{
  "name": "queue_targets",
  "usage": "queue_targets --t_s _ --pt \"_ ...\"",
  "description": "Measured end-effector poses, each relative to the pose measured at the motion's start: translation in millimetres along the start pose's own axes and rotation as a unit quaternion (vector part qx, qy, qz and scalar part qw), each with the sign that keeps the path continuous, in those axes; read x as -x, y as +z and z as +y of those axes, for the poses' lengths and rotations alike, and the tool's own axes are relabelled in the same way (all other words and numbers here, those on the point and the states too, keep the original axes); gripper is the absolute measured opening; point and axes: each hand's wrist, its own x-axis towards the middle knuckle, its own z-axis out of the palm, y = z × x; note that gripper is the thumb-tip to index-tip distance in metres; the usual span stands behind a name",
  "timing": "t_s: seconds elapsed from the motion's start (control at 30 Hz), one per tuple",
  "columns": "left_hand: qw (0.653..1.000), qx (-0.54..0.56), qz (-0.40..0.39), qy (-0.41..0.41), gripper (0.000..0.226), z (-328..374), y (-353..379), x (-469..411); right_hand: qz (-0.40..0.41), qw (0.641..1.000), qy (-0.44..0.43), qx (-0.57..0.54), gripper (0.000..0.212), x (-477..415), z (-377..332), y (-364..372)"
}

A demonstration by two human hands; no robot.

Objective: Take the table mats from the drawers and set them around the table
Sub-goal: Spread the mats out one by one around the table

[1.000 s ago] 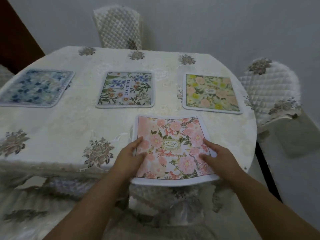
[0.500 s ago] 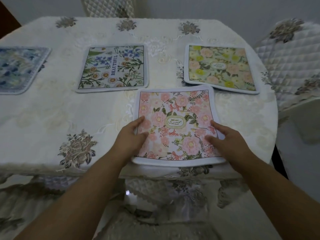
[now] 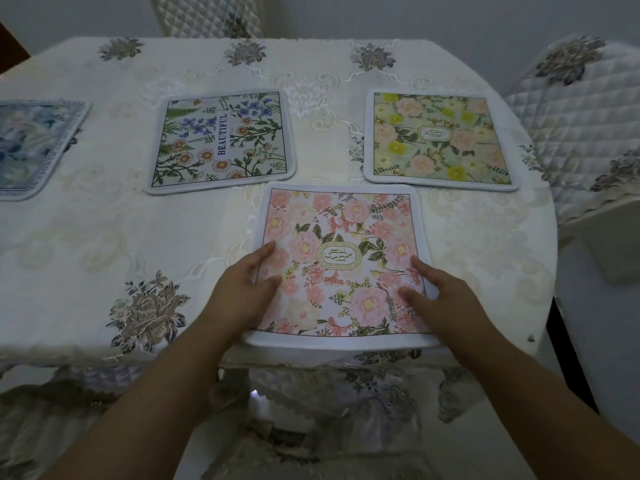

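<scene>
A pink floral table mat [image 3: 341,261] lies flat at the near edge of the table [image 3: 104,244], which wears a cream embroidered cloth. My left hand [image 3: 242,289] rests on the mat's left edge, fingers straight. My right hand [image 3: 440,292] presses flat on its right edge. Behind it lie a green mat with "BEAUTIFUL" [image 3: 221,140], a yellow-green floral mat [image 3: 440,140] at the back right, and a blue mat [image 3: 31,147] cut off at the far left.
A quilted chair back [image 3: 207,15] stands beyond the table's far edge. Another quilted, covered chair [image 3: 588,126] stands close at the right. The tablecloth hangs down over the near edge, with floor to the lower right.
The pink mat slid further onto the table under both hands, off the overhanging edge. The view moved closer to the table.
</scene>
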Motion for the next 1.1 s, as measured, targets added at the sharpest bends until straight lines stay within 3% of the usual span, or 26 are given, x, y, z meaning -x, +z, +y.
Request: queue_targets --t_s 0.23,0.53,0.67,0.73,0.8,0.9,1.1 --pt "0.990 -0.125 0.027 0.051 0.060 -10.1 2.9 8.9 0.004 0.999 -0.003 0.053 0.063 -1.6 -3.0 4.2" --pt "0.943 -0.316 0.070 0.081 0.061 -21.0 6.4 3.5 0.061 0.985 -0.031 0.160 0.062 3.8 -4.1 12.6" --pt "0.925 -0.339 0.092 0.145 0.057 -21.1 19.6 14.7 0.141 0.939 -0.067 0.305 0.056 15.0 -8.1 22.5" --pt "0.900 -0.371 0.032 0.228 0.058 -17.4 35.4 17.9 0.092 0.932 -0.130 0.326 0.059 18.0 -13.3 37.2" --pt "0.878 -0.400 -0.011 0.261 0.059 -15.8 48.6 18.5 0.020 0.924 -0.178 0.338 0.064 20.2 -13.3 54.1" --pt "0.879 -0.413 -0.003 0.238 0.063 -21.8 46.9 13.1 -0.005 0.914 -0.173 0.366 0.069 20.3 -1.7 56.0" --pt "0.892 -0.425 0.022 0.154 0.081 -32.8 23.0 5.5 0.022 0.936 -0.089 0.340 0.083 14.1 19.2 26.1"
